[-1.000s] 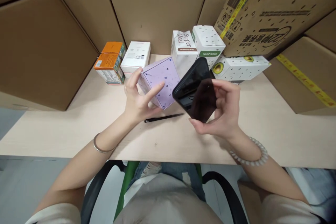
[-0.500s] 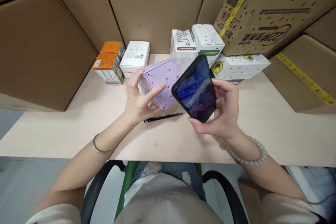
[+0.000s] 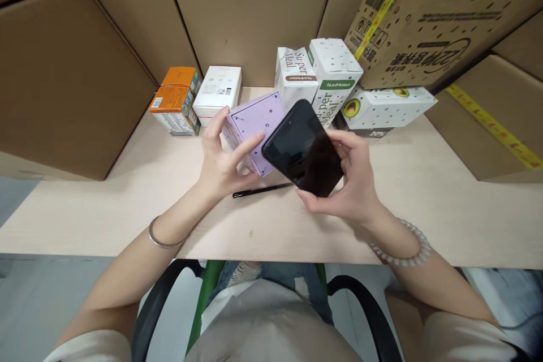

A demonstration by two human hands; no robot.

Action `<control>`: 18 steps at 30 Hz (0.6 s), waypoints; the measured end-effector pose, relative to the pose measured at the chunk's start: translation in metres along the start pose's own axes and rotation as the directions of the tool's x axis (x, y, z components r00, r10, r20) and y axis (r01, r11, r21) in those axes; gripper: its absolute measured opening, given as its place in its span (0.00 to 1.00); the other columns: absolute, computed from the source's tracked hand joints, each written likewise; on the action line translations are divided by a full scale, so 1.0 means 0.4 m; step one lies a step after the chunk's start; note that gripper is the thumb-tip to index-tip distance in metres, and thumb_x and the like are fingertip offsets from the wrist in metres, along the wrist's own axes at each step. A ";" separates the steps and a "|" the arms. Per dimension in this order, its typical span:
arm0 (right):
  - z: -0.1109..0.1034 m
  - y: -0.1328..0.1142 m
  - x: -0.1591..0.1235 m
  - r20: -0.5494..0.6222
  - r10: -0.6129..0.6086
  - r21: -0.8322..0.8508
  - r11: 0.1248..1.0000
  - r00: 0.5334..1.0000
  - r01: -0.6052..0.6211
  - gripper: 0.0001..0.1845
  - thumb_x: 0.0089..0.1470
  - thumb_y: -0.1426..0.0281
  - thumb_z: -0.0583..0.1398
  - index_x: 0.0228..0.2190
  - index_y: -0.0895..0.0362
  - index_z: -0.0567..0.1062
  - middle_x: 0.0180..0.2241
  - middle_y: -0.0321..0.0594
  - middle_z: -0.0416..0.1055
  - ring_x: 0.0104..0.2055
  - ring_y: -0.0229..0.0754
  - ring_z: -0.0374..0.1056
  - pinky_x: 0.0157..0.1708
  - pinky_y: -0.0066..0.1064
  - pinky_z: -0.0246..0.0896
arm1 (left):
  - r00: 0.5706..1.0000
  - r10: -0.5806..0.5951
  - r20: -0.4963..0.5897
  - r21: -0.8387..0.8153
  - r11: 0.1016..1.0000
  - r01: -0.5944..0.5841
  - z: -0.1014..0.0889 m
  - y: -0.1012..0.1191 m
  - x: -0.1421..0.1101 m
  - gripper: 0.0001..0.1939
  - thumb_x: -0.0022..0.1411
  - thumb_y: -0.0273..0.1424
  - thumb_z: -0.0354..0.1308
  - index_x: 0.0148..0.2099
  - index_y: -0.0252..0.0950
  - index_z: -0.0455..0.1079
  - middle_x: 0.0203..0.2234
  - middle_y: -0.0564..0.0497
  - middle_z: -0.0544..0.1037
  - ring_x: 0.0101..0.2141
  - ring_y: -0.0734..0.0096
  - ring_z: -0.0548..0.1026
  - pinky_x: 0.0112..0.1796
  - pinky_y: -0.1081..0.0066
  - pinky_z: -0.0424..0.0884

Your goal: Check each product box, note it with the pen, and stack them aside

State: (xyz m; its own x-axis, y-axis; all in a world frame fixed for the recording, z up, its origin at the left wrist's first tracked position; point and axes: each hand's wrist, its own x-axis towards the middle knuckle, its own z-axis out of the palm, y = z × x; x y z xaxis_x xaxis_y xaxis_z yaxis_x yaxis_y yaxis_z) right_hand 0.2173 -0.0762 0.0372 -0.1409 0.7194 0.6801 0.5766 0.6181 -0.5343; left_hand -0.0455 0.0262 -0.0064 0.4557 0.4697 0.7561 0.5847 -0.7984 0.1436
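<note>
A light purple box [image 3: 255,121] with small dark dots stands tilted in my left hand [image 3: 224,158], whose fingers and thumb close around its left side. My right hand [image 3: 350,184] grips a black smartphone [image 3: 303,150] by its right and lower edges. The phone's screen faces me and is dark. Its left corner overlaps the purple box in view, hiding part of that box's right side; whether they touch I cannot tell. Just below the box, a black pen [image 3: 258,190] lies on the table [image 3: 271,229], its right end behind the phone.
Orange boxes [image 3: 173,99] and a white box [image 3: 218,90] stand at the back left. Two white Su-per Meal cartons [image 3: 296,76] and an avocado-print box [image 3: 388,107] are behind my right hand. A large printed carton [image 3: 428,28] sits above them; brown cardboard boxes [image 3: 250,28] wall the back.
The phone's screen has gone from a lit blue lock screen to dark. My right hand has moved the phone slightly left, further over the purple box. My left hand has barely moved.
</note>
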 end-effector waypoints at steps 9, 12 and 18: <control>0.022 -0.032 -0.010 0.745 0.020 0.006 0.999 0.667 -0.036 0.36 0.44 0.66 0.70 0.54 0.57 0.67 0.50 0.47 0.70 0.49 0.52 0.70 0.49 0.44 0.72 | 0.999 -0.030 -0.022 -0.069 0.997 0.029 -0.013 -0.017 0.002 0.52 0.49 0.47 0.76 0.71 0.60 0.56 0.75 0.48 0.40 0.73 0.32 0.49 0.62 0.42 0.67; 0.059 -0.025 -0.029 0.789 0.004 -0.070 0.994 0.615 0.084 0.36 0.42 0.63 0.71 0.52 0.60 0.70 0.46 0.48 0.70 0.49 0.54 0.66 0.52 0.50 0.68 | 1.000 -0.016 -0.026 -0.055 0.998 0.015 -0.017 -0.016 0.003 0.52 0.49 0.45 0.77 0.71 0.58 0.56 0.74 0.46 0.41 0.73 0.32 0.50 0.62 0.43 0.68; 0.085 -0.022 -0.040 0.794 0.004 -0.103 0.986 0.608 0.128 0.36 0.44 0.57 0.72 0.52 0.58 0.73 0.48 0.48 0.72 0.49 0.54 0.67 0.51 0.49 0.68 | 0.999 0.026 0.034 -0.032 0.999 -0.025 -0.022 -0.002 0.003 0.50 0.45 0.42 0.80 0.68 0.57 0.63 0.75 0.45 0.43 0.73 0.31 0.50 0.62 0.43 0.69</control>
State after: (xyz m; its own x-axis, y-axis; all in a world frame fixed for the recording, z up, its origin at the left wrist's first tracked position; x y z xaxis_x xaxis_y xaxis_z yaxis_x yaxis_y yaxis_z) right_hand 0.1874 -0.0825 0.0139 -0.7222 0.6916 0.0124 0.6339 0.6688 -0.3885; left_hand -0.0512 0.0240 0.0001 0.4936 0.4611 0.7374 0.5511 -0.8218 0.1449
